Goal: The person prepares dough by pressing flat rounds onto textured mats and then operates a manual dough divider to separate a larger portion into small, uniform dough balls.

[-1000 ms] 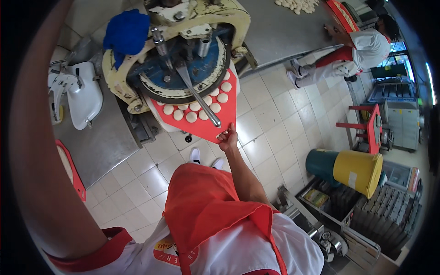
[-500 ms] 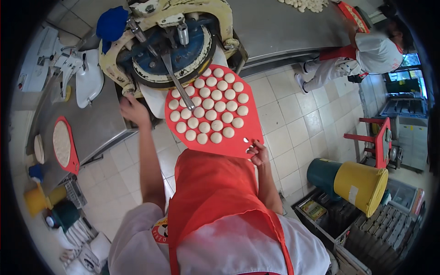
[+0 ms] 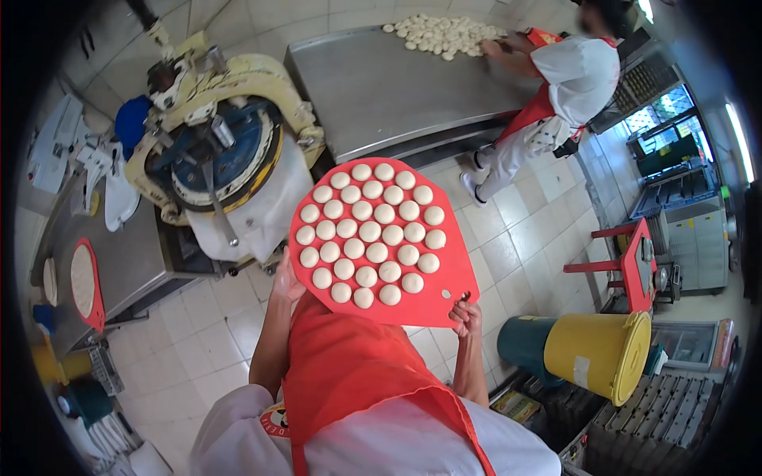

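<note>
A red paddle-shaped board [image 3: 435, 297] is in front of my apron, carrying several rows of small round pale dough balls [image 3: 370, 231]. My right hand [image 3: 467, 316] grips the board's near right corner, fingers closed by the handle holes. At the near left edge, my left hand [image 3: 287, 279] holds the board from the side, its fingertips partly hidden by the rim. Beyond the board, to the left, stands a dough divider press [image 3: 250, 147] with a round blue head, a worn cream frame and a metal lever.
A steel table [image 3: 381, 95] at the back bears a dough ball heap [image 3: 444, 36], where a co-worker [image 3: 571, 79] stands. The left counter [image 3: 131, 246] has another red board [image 3: 97, 293] with flattened dough. Yellow bucket [image 3: 591, 353] and red stand [image 3: 635, 262] are at right.
The board has come away from under the press, toward the right. My left hand has moved from the press frame to the board's edge. The view has turned right.
</note>
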Tool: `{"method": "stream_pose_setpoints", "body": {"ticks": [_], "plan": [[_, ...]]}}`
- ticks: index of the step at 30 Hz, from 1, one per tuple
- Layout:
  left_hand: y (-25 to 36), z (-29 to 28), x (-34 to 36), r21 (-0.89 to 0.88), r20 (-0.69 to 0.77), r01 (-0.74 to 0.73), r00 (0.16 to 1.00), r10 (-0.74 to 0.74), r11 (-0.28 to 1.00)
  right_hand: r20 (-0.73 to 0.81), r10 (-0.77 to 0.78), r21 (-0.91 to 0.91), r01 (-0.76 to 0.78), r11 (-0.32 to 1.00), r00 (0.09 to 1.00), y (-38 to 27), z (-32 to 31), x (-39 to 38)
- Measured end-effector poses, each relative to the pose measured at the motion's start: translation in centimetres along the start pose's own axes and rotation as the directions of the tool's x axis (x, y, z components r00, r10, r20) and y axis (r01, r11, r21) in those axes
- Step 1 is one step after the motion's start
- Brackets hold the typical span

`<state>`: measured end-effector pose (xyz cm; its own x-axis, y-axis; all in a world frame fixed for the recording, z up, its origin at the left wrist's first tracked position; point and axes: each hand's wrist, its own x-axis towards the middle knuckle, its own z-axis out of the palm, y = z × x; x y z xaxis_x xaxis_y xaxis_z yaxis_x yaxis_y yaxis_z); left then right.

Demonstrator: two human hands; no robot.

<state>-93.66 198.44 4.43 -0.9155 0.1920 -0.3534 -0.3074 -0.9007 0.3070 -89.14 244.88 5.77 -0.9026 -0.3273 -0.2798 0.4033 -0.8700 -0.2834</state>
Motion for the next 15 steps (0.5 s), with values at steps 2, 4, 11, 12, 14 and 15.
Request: {"method": "stream_pose_setpoints", "body": {"ticks": [2, 4, 11, 12, 14, 15], "plan": [[-0.5, 4.1, 3.0, 0.02, 0.043, 0.022, 0.999, -0.023, 1.0, -0.011, -0.093, 0.009, 0.093, 0.996, 0.996, -1.7, 0.4, -0.3], [0.1, 6.4, 6.5, 0.047, 0.101, 0.003, 0.995, -0.008, 0.999, 0.01, -0.161, 0.022, 0.161, 0.987, 0.987, -2.2, 2.2, 0.9], [0.6, 12.0, 22.2, 0.067, 0.111, -0.029, 0.994, 0.021, 0.997, -0.142, -0.355, -0.028, 0.355, 0.934, 0.924, -5.2, 9.4, 9.1], [1.3, 12.7, 24.7, 0.076, 0.101, -0.024, 0.995, 0.016, 0.997, -0.096, -0.374, -0.028, 0.373, 0.927, 0.922, -6.0, 9.8, 11.1], [2.5, 13.8, 30.2, 0.081, 0.105, -0.02, 0.994, 0.011, 0.997, -0.132, -0.419, -0.104, 0.408, 0.907, 0.898, -7.5, 11.8, 15.2], [3.0, 14.7, 33.3, 0.067, 0.112, -0.025, 0.994, 0.017, 0.997, -0.142, -0.439, -0.156, 0.418, 0.895, 0.887, -8.8, 13.6, 17.5]]}}
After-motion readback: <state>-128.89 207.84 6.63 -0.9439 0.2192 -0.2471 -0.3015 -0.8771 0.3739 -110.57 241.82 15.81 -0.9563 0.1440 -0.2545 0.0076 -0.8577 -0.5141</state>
